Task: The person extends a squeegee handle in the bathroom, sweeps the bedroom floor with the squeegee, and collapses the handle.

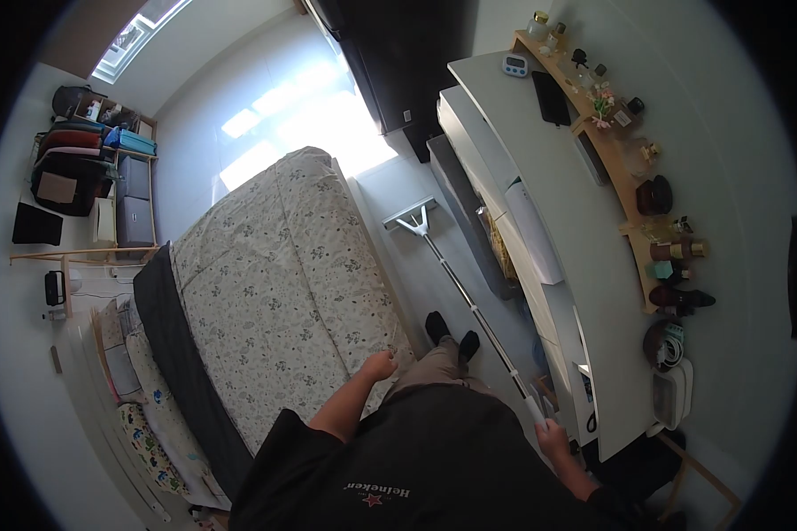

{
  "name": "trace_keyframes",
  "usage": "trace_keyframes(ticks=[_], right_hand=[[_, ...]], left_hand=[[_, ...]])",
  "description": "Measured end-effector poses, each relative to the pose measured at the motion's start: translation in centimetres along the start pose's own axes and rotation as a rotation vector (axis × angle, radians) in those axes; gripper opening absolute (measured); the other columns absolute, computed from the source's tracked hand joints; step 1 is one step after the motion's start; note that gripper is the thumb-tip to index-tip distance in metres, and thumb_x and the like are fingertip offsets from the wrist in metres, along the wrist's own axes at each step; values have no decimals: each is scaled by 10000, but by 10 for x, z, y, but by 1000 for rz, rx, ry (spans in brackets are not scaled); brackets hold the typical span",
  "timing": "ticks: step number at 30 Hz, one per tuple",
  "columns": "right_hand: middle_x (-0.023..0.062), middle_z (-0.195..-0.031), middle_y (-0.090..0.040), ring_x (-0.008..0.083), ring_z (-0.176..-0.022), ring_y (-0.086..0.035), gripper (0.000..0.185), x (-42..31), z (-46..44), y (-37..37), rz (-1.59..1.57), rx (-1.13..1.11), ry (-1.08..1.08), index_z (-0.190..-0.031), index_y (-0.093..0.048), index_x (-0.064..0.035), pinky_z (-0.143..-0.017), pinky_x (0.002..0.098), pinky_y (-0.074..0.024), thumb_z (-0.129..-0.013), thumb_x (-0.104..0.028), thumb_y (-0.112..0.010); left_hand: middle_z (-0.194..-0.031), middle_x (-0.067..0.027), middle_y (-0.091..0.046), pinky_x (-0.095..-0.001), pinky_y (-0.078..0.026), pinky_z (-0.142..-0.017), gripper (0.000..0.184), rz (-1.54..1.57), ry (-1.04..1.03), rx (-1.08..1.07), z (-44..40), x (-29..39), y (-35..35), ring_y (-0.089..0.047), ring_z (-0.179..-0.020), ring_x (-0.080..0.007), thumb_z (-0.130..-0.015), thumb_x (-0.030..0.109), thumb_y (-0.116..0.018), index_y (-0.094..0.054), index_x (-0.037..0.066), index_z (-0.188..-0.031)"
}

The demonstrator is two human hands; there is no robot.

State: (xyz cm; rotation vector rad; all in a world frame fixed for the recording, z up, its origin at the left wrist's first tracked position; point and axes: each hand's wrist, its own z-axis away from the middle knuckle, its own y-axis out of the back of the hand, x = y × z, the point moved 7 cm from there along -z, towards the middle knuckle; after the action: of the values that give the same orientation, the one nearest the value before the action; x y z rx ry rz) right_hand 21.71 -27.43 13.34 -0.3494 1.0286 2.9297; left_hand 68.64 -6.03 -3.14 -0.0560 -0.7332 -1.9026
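My right hand (553, 438) is wrapped around the white grip of a long-handled mop (475, 310). Its silver pole slants away from me to a wide, flat head (409, 213) on the floor, joined by a white Y-shaped bracket. The head lies in the aisle between the bed and the white desk. Beside the edge of the bed (283, 283), my left hand (380, 365) hangs with its fingers curled in, and nothing shows in it. A floral cover is spread over the bed.
The long white desk (567, 203) lines the right side, with a wooden shelf (624, 181) of bottles and small items. A low grey box (474, 221) stands beneath it. At the far left is a rack with grey bins (135, 199). Sunlight falls on the floor (274, 115) ahead.
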Motion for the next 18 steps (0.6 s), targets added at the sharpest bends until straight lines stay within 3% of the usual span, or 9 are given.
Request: trace_keyframes(ticks=[8,13,18], right_hand=[[278,-884,-632,482,-873,-587,401,-177,-124,-23,-109,85,232,-938,-586,-4,-744,551,-455,-904,-397,-514],[258,-954,-649,448,-932,-608,409,-298,-172,-19,-24,61,244,-1034,-579,-5,-812,517,-480,-933,-383,-458],[220,-1023,-655,402,-976,-629,403,-315,-170,-26,75,-2,190,-1096,-562,-15,-868,486,-496,-955,-367,-426]], left_hand=[[-1050,-185,-666,-406,-488,-888,423,97,14,57,19,3,26,-625,-1020,-332,-817,331,-606,-625,28,-1111],[-1034,-186,-670,-403,-495,-870,407,104,-12,80,32,23,30,-634,-993,-337,-823,321,-602,-627,18,-1094],[-1054,-188,-667,-402,-490,-885,430,160,-11,72,30,15,16,-632,-1010,-335,-827,333,-593,-628,10,-1108]])
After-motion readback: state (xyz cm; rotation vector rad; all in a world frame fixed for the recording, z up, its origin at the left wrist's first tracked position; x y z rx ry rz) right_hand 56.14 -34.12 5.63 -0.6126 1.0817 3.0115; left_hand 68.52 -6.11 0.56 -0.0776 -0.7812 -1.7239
